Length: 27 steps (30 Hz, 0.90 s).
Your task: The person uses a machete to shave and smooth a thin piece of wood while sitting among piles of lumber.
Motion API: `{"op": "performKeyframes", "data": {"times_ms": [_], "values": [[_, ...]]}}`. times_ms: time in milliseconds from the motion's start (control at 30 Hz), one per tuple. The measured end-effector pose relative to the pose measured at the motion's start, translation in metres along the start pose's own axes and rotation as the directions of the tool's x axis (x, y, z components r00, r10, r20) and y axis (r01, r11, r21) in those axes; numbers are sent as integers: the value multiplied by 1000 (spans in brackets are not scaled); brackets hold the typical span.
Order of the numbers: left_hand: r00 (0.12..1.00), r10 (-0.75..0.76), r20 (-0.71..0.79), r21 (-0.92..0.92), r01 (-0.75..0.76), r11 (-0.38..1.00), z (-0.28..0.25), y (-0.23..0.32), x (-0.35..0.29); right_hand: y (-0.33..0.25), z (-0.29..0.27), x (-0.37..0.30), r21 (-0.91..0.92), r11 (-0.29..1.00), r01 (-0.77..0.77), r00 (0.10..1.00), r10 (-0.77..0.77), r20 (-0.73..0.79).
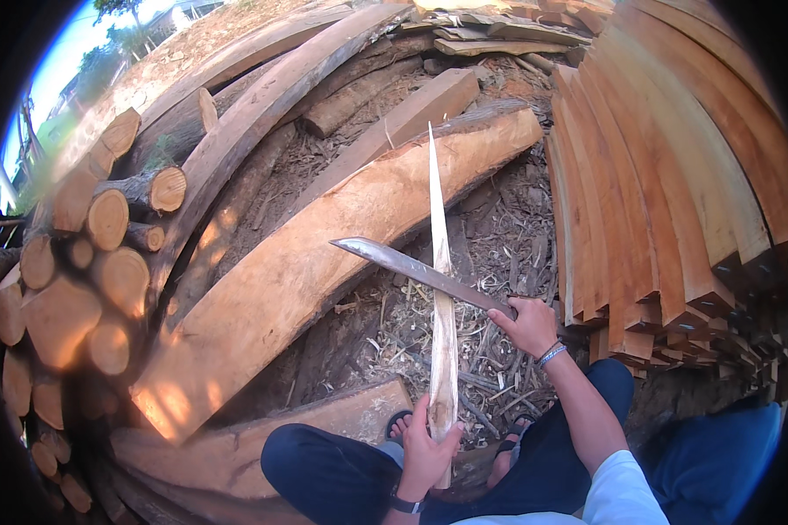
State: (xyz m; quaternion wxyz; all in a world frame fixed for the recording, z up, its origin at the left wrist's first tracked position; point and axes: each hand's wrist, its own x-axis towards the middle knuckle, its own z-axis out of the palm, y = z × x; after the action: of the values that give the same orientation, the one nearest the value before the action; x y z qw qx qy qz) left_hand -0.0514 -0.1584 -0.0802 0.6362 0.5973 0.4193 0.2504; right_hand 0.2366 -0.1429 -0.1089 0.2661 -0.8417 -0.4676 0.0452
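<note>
My left hand [429,448] is closed round the lower end of a long pale wooden stake [444,337], which stands nearly upright in the view and narrows to a sharp point at its far end. In my right hand [525,325] is a machete [411,273], gripped at its handle, most of which my fingers hide. Its worn metal blade reaches left and crosses over the middle of the stake. Whether blade and wood touch I cannot tell. Wood shavings [407,328] lie on the ground below the stake.
A thick sawn slab [324,254] runs diagonally beyond my hands. Cut logs [107,219] are piled at the left. Stacked reddish planks [648,175] rise at the right. Another board [263,442] lies beside my left knee. Long timbers [263,122] stretch away at the far left.
</note>
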Motion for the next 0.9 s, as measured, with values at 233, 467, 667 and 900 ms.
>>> {"op": "performKeyframes", "data": {"times_ms": [233, 467, 667, 900], "values": [[1000, 4, 2, -15, -4, 1000, 2, 7, 1, -5, -2, 7, -4, 1000, 8, 1000, -8, 25], [999, -25, 30, -131, 29, 991, -5, 0, 10, -17, 14, -10, 92, 991, -93, 972, 70, 223], [998, -44, -50, -66, 41, 997, -3, -6, 10, -24, 23, -6, 89, 991, -103, 946, 70, 317], [997, -66, -49, -142, 59, 988, 0, -10, 11, -21, 36, -10, 80, 980, -184, 898, 134, 420]]}}
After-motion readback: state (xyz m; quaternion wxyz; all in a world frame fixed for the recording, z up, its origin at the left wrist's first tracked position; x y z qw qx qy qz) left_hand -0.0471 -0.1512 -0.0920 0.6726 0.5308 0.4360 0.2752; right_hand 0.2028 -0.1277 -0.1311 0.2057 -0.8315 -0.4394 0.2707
